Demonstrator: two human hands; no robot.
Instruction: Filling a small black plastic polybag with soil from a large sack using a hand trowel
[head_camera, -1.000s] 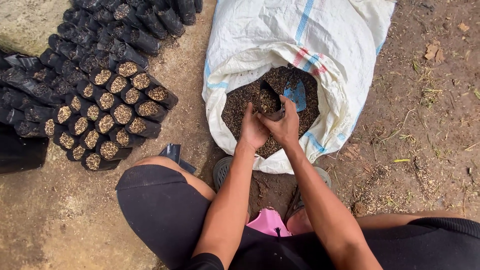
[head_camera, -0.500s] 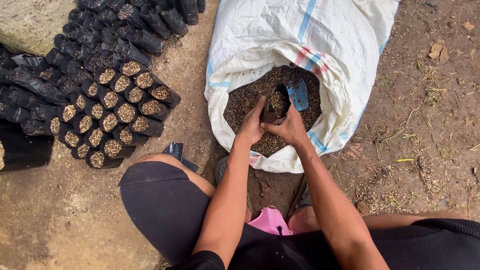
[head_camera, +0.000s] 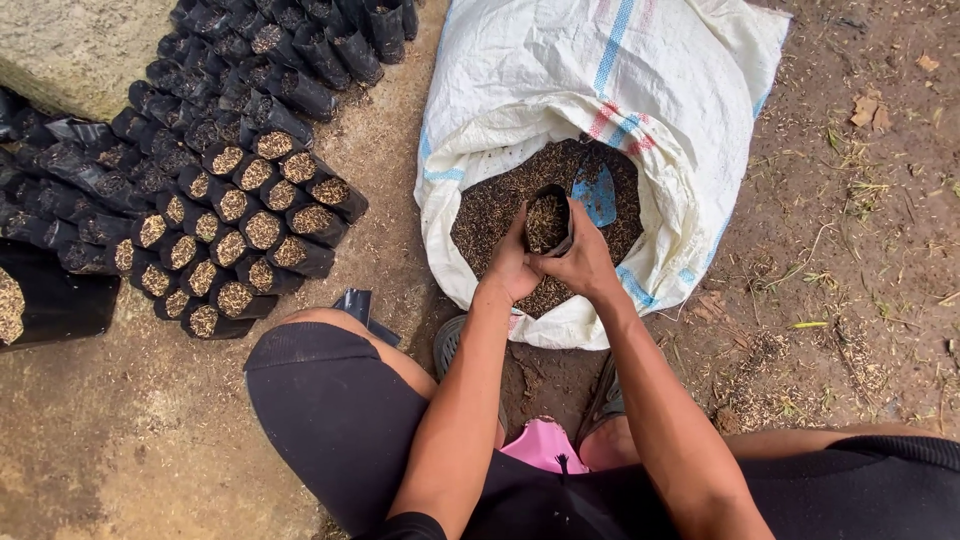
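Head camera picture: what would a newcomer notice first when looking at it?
First, the big white sack at the top centre, open and full of dark soil mix. Over it, the left hand and right hand together hold a small black bag filled with that mix, beside a blue scoop. On the left, rows of filled black bags lie on the ground.

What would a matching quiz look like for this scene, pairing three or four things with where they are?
Things:
1. small black plastic grow bag
2. blue scoop
3. filled black grow bags in rows
4. white woven sack

Places:
A. lying on the ground to the left
B. open on the ground, holding dark husk mix
C. resting on the mix inside the sack
D. held between left hand and right hand

Pairs: 1-D, 2-C, 3-A, 4-B
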